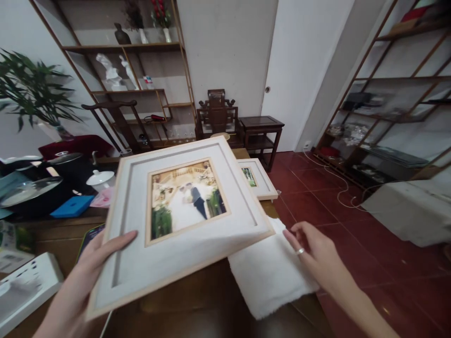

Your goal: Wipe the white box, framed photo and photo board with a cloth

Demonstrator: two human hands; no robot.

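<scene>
Pale wood borders the large framed picture (186,204), tilted above the surface (165,303); my left grip (97,251) clasps its left side, thumb over the front. I judge it light, stiff and breakable, best taken by opposite side rails. Just beyond its lower-right corner, my right grip (313,244) appears to pinch white cloth (268,277). A smaller frame (262,182) lies behind.
</scene>
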